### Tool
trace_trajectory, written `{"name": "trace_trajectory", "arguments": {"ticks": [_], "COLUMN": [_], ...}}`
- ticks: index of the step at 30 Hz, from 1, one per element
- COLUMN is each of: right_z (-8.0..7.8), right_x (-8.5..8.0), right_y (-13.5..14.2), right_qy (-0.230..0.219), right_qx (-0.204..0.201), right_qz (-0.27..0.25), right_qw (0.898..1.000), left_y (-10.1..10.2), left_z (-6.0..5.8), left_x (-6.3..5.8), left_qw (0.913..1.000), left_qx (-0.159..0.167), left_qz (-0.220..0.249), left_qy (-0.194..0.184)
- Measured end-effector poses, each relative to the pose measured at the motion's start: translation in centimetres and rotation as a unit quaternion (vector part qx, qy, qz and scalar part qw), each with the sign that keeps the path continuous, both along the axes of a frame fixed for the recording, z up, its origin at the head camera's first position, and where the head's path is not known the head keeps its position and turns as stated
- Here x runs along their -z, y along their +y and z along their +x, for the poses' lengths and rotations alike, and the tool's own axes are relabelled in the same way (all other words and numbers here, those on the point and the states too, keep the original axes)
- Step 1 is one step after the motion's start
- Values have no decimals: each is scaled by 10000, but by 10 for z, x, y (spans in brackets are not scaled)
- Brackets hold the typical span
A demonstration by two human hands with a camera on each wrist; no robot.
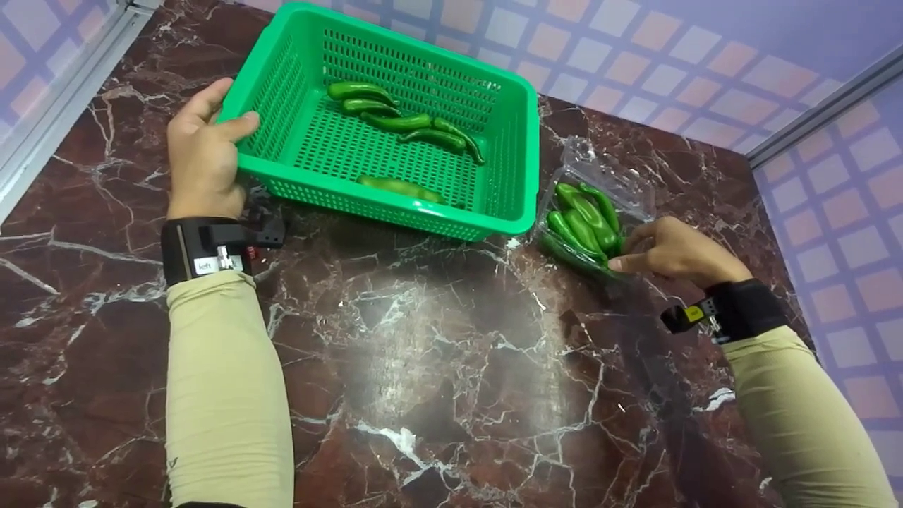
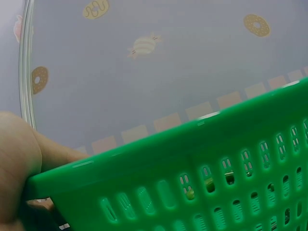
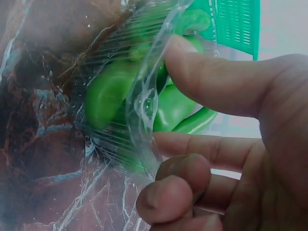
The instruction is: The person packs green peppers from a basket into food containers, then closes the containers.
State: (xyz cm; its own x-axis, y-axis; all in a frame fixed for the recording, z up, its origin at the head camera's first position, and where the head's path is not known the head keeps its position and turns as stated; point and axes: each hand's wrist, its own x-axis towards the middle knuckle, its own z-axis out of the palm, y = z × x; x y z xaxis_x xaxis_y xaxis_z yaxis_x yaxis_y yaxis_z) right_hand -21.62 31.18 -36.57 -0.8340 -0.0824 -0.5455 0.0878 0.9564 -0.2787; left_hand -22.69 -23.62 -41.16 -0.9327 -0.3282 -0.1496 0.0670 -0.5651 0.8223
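In the head view my left hand (image 1: 206,152) grips the left end of a green plastic basket (image 1: 395,204), thumb over the rim. The left wrist view shows that basket's rim (image 2: 192,132) beside my hand. Several green peppers (image 1: 402,123) lie on its slotted floor. Right of the basket, a clear plastic clamshell box (image 1: 621,180) stands with its lid back, full of green peppers (image 1: 585,219). My right hand (image 1: 670,250) is at its near right edge. In the right wrist view the thumb (image 3: 207,82) and forefinger reach the box rim beside the peppers; I cannot tell whether they pinch anything.
A dark red marbled tabletop (image 1: 451,381) spreads in front of me. Behind it rises a lilac wall with pink and white squares (image 1: 656,42); a metal strip (image 1: 818,92) marks the right corner. The box stands close by the basket's right end.
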Motion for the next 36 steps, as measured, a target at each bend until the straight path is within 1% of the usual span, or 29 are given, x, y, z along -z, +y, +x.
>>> {"name": "trace_trajectory", "arguments": {"ticks": [3,6,10,14,17,21,25,28,31,33,36], "right_z": [-2,-3,-5,-8,-10,-14,-28,-42,-59,-70,-84], "right_x": [1,1,-2,-11,-22,-35,-43,-50,-56,-57,-51], "right_y": [1,4,6,7,4,-7,-32,-59,-93,-117,-153], "right_qy": [-45,-70,-71,21,221,681,1076,1148,1202,1263,1287], "right_qx": [-40,-62,74,308,257,97,-87,-270,-426,-576,-836], "right_qz": [-25,-119,-320,-458,-414,-334,-409,-502,-652,-742,-813], "right_qw": [10000,9999,9994,9985,9986,9971,9933,9918,9897,9875,9848], "left_y": [0,0,0,0,0,1,7,12,14,14,15], "left_z": [0,-1,-1,-2,-2,0,1,2,2,1,2], "left_x": [0,0,-2,-4,-4,0,10,16,20,21,25], "left_qw": [9999,9999,9999,10000,10000,9996,9985,9979,9983,9986,9983], "left_qx": [-2,4,27,61,45,45,39,79,124,146,177], "left_qz": [111,115,97,75,-12,-222,-427,-502,-460,-425,-501], "left_qy": [3,-1,-20,-23,9,-145,-348,-394,-335,-267,-253]}}
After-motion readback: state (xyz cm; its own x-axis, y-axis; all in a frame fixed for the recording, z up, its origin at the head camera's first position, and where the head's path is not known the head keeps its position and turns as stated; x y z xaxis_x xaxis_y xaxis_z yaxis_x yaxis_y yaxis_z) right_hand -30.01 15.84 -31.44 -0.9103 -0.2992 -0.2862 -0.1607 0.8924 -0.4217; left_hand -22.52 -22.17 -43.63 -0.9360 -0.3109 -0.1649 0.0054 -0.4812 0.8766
